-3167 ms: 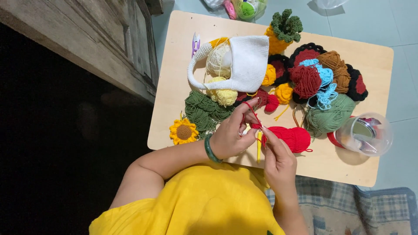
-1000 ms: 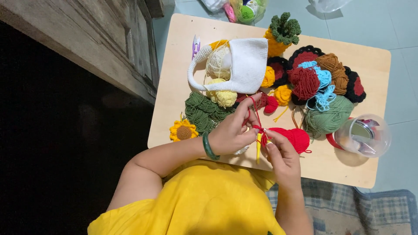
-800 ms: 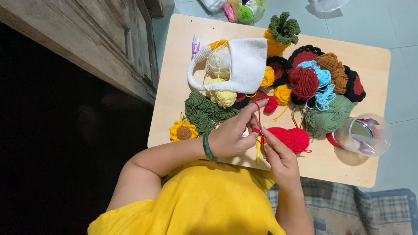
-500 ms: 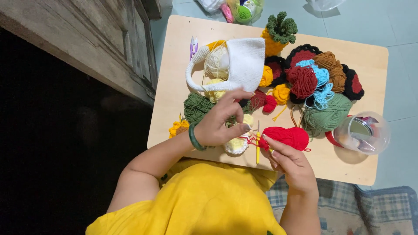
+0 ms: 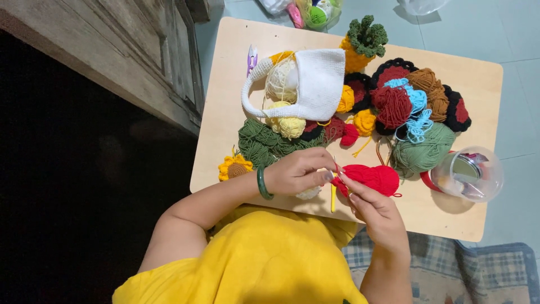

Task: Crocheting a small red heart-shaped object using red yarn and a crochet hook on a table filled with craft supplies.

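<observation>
My left hand (image 5: 295,171), with a green bangle (image 5: 261,183) on the wrist, pinches a thin needle and red thread at the edge of a red crochet piece (image 5: 371,177). My right hand (image 5: 377,211) grips that red piece from below, just above the front of the small wooden table (image 5: 225,112). A yellow crochet hook (image 5: 333,198) shows between the two hands. A white yarn ball (image 5: 308,193) peeks out under my left hand.
The table holds a white crochet bag (image 5: 315,81), dark green yarn (image 5: 259,143), a crochet sunflower (image 5: 235,166), a sage yarn ball (image 5: 422,152), red, brown and blue yarn, and a clear plastic tub (image 5: 469,174). A wooden cabinet (image 5: 140,50) stands left.
My left hand rose toward the dark green yarn, drawing the thread out, then came back down to the red piece. My right hand kept holding the piece in place.
</observation>
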